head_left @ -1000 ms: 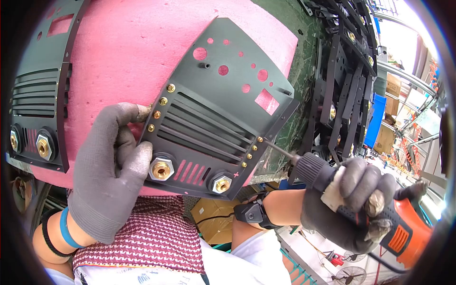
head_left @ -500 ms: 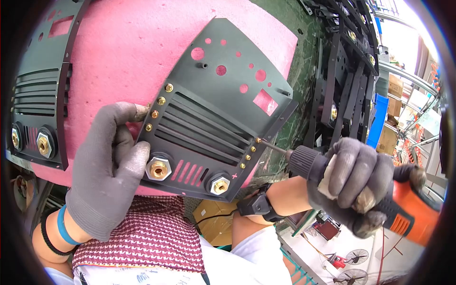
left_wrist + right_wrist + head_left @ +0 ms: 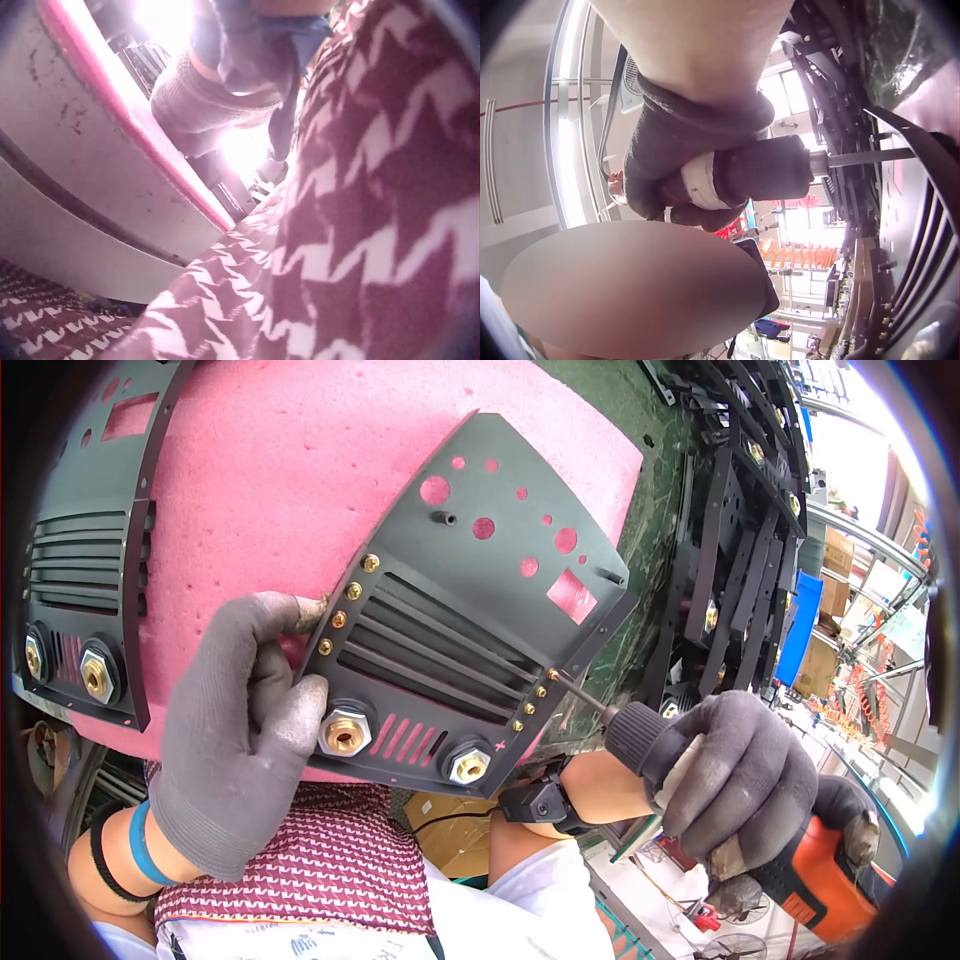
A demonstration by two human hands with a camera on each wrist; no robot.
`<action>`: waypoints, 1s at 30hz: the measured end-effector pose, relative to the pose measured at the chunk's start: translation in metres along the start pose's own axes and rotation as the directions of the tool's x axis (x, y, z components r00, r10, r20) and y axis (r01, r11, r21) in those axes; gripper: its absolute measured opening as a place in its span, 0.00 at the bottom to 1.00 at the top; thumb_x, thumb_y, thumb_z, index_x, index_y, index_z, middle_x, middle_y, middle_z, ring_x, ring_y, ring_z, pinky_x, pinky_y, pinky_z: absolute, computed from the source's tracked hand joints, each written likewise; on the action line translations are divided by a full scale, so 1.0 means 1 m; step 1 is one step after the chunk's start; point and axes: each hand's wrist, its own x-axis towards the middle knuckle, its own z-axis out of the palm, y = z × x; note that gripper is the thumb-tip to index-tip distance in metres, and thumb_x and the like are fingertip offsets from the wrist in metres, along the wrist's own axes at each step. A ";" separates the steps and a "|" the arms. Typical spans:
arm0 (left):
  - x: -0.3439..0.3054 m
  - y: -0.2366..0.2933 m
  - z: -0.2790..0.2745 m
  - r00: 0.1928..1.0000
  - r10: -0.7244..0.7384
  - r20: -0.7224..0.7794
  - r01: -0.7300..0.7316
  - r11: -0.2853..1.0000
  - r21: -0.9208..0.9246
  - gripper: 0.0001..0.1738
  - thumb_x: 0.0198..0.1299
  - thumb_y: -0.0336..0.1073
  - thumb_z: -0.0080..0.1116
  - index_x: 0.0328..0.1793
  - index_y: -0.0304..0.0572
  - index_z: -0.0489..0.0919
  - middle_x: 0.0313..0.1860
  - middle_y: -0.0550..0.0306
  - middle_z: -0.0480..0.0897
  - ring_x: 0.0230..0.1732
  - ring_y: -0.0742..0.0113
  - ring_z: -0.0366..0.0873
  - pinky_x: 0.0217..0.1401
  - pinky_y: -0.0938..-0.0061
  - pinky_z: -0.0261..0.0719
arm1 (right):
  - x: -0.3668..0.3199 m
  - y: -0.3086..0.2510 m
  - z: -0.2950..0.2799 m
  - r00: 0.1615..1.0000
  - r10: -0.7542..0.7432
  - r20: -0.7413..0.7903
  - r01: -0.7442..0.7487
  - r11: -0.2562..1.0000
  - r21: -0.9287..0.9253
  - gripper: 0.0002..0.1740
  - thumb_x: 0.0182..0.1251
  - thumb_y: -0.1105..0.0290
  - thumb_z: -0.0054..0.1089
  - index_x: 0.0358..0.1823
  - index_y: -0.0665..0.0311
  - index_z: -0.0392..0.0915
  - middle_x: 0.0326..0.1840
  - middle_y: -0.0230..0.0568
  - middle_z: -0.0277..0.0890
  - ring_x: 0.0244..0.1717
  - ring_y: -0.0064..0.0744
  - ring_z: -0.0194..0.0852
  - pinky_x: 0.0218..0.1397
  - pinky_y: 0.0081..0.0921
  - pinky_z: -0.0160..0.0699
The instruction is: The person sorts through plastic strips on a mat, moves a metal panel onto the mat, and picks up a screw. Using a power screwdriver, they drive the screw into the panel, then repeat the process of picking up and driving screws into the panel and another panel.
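Note:
A dark metal panel (image 3: 440, 600) with louvres, round holes and two brass fittings lies tilted on pink foam (image 3: 250, 480). The gloved left hand (image 3: 240, 730) pinches its left edge between thumb and fingers. Brass screws (image 3: 353, 591) line both sides of the louvres. The gloved right hand (image 3: 750, 785) grips an orange and black power screwdriver (image 3: 825, 880); its bit meets the top screw (image 3: 552, 674) of the right row. In the right wrist view the right hand (image 3: 690, 157) wraps the tool (image 3: 769, 169), whose shaft reaches the panel's edge. The left wrist view shows the left hand (image 3: 217, 97) only partly, in glare.
A similar panel (image 3: 75, 560) lies on the foam at the far left. Stacked dark metal parts (image 3: 735, 550) stand at the right on a green surface (image 3: 650, 490). Beyond them are a blue bin (image 3: 800, 628) and cardboard boxes (image 3: 818, 658).
The panel, left hand and foam appear slightly lower in the head view. The right hand and screwdriver have shifted and tilted, with the bit still at the same screw.

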 end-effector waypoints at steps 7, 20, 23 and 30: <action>0.001 -0.003 0.000 1.000 0.024 0.003 -0.024 1.000 -0.002 0.23 0.54 0.16 0.50 0.58 0.30 0.69 0.29 0.64 0.64 0.28 0.81 0.58 0.33 0.84 0.63 | 0.031 -0.006 -0.024 0.884 0.277 0.377 -0.367 0.910 0.191 0.16 0.63 0.72 0.60 0.47 0.59 0.62 0.26 0.33 0.74 0.25 0.31 0.78 0.32 0.28 0.83; 0.000 -0.001 0.000 0.999 0.041 -0.010 -0.041 0.999 -0.031 0.21 0.55 0.18 0.49 0.57 0.30 0.69 0.28 0.65 0.63 0.27 0.80 0.59 0.33 0.83 0.64 | 0.044 -0.015 -0.041 0.655 0.416 0.631 -0.587 0.806 0.078 0.08 0.65 0.71 0.58 0.29 0.64 0.73 0.30 0.37 0.79 0.28 0.31 0.81 0.40 0.28 0.84; 0.000 -0.001 0.001 0.999 0.044 -0.002 -0.044 0.999 -0.016 0.21 0.56 0.18 0.49 0.57 0.30 0.69 0.28 0.65 0.63 0.27 0.80 0.58 0.32 0.83 0.64 | 0.046 -0.018 -0.041 0.608 0.476 0.635 -0.616 0.788 -0.001 0.08 0.66 0.70 0.59 0.30 0.63 0.73 0.31 0.38 0.80 0.28 0.32 0.81 0.41 0.27 0.84; 0.001 -0.002 0.000 0.999 0.038 -0.014 -0.039 0.998 -0.053 0.20 0.56 0.17 0.50 0.57 0.31 0.69 0.27 0.65 0.63 0.27 0.81 0.58 0.31 0.83 0.64 | 0.037 -0.010 -0.017 0.816 0.357 0.455 -0.437 0.896 0.080 0.23 0.54 0.72 0.67 0.51 0.65 0.68 0.26 0.33 0.79 0.22 0.25 0.79 0.28 0.22 0.82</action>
